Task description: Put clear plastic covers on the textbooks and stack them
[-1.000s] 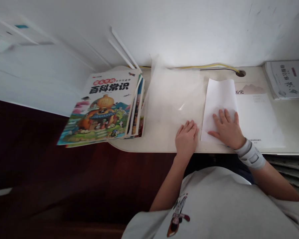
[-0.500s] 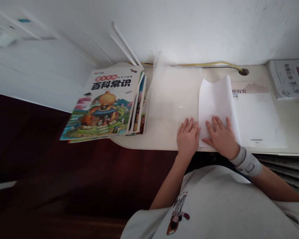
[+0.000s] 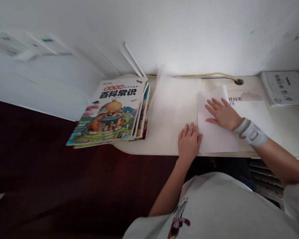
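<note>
A white sheet of paper [image 3: 214,136] lies on the pale desk [image 3: 159,147] in front of me. My right hand [image 3: 221,113] rests flat on its upper half, fingers stretched out toward the left. A grey band wraps that wrist. My left hand [image 3: 188,142] lies flat beside the paper's left edge, fingers together and pointing away from me, on a translucent plastic sheet [image 3: 174,103] that spreads over the desk. Under the paper's right side sits a white history textbook [image 3: 251,104].
A stack of colourful picture books [image 3: 112,111] overhangs the desk's left end. A white booklet [image 3: 284,88] lies at the far right. A yellow cable [image 3: 214,75] runs along the wall to a hole in the desk. Dark floor lies below.
My right hand slid up the paper from its lower part to its upper half, flattening it. The left hand stayed by the paper's left edge. The view shifted slightly.
</note>
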The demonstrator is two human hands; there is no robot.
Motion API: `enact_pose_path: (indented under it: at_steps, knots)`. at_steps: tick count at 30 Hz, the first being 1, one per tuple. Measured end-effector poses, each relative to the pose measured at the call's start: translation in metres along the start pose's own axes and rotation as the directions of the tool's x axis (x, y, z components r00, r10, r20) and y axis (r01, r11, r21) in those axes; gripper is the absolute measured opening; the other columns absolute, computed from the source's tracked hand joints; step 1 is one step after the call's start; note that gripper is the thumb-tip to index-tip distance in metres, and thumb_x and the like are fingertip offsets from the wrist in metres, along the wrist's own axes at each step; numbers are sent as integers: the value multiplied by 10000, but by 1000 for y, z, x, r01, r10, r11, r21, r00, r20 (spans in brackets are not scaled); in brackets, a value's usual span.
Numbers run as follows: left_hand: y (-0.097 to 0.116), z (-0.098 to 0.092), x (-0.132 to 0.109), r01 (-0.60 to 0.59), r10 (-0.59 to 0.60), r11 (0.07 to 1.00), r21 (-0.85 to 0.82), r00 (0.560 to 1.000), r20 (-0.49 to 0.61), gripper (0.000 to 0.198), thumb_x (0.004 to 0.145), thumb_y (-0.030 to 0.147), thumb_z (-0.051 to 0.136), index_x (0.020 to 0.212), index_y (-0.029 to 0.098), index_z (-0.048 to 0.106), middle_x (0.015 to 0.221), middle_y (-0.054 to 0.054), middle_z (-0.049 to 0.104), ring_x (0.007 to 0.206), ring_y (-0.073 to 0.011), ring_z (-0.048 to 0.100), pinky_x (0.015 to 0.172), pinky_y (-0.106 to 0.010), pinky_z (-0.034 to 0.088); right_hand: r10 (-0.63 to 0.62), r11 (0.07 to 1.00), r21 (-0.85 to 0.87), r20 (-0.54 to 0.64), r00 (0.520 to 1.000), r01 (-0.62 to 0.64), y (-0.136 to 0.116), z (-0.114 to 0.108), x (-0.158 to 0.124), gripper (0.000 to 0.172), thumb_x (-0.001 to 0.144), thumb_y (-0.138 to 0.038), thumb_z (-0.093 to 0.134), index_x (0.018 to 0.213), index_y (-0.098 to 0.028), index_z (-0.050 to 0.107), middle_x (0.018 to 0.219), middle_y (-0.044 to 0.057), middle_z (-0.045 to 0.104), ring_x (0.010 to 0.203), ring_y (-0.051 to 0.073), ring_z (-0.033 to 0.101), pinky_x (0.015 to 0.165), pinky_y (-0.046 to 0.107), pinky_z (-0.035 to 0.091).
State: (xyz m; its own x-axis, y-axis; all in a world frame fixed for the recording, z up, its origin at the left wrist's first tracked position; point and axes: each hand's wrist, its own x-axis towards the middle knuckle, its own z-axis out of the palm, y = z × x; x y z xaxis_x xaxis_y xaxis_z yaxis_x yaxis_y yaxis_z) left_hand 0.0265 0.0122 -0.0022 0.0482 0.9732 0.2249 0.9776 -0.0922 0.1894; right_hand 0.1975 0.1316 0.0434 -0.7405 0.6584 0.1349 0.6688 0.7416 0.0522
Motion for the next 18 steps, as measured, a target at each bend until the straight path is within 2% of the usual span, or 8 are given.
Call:
enact_pose_path:
  at_steps: [2, 4, 8, 10, 13, 16, 18]
  knots:
    - [-1, 1, 0, -1, 1, 1000, 0, 1000, -1, 416, 934, 352, 390, 1253, 155, 569, 1361, -111, 519, 1283, -279, 444, 1033, -432, 373, 22, 1000, 15, 23, 1000, -22, 26, 10, 22, 699, 901, -599, 297, 1405, -122, 377, 1481, 184, 329, 1369, 337, 280, 1078, 608, 174]
    - [-2, 2, -1, -3, 3, 1000, -6, 1000, 0, 424, 933, 351, 392, 1267, 145, 552, 1354, -119, 525, 1283, -281, 443, 1033, -434, 374, 8, 1000, 28, 90, 996, -11, 39, 19, 38, 742, 889, -628, 283, 1418, -112, 353, 1490, 190, 307, 1373, 350, 262, 1076, 632, 139]
    - [-1, 1, -1, 5, -5, 1000, -21, 1000, 9, 482, 923, 353, 412, 1333, 105, 464, 1361, -160, 509, 1276, -291, 448, 1031, -443, 371, 0, 999, 39, 260, 966, -11, 35, 27, 49, 752, 880, -624, 322, 1423, -104, 336, 1487, 193, 312, 1360, 352, 285, 1063, 624, 182]
    - [1, -1, 6, 11, -11, 1000, -22, 1000, 27, 539, 910, 368, 436, 1370, 89, 403, 1391, -194, 463, 1273, -312, 446, 1019, -469, 375, 6, 998, 51, 299, 954, -22, 30, 25, 49, 754, 874, -611, 361, 1425, -98, 324, 1492, 201, 295, 1356, 352, 292, 1047, 601, 234]
    - [5, -4, 32, -11, 12, 1000, -9, 998, 63, 570, 895, 302, 446, 1412, 93, 326, 1448, -220, 370, 1314, -343, 383, 1023, -517, 352, 1, 998, 65, 290, 957, -20, 27, 20, 48, 746, 861, -598, 413, 1403, -88, 352, 1473, 216, 327, 1339, 355, 319, 1017, 558, 298]
    - [8, -5, 74, -22, 20, 1000, 11, 994, 105, 553, 876, 142, 387, 1421, 100, 308, 1474, -213, 327, 1348, -353, 322, 1038, -549, 314, -1, 997, 70, 271, 963, -19, 29, 19, 50, 698, 858, -578, 448, 1366, -102, 402, 1444, 205, 380, 1310, 343, 364, 990, 513, 338]
    - [9, -5, 103, -20, 17, 1000, 19, 989, 145, 568, 855, 101, 397, 1416, 101, 312, 1483, -215, 306, 1344, -363, 322, 1021, -546, 331, -2, 997, 80, 258, 966, -19, 31, 19, 50, 634, 875, -544, 445, 1344, -118, 429, 1424, 187, 413, 1285, 327, 395, 972, 484, 357]
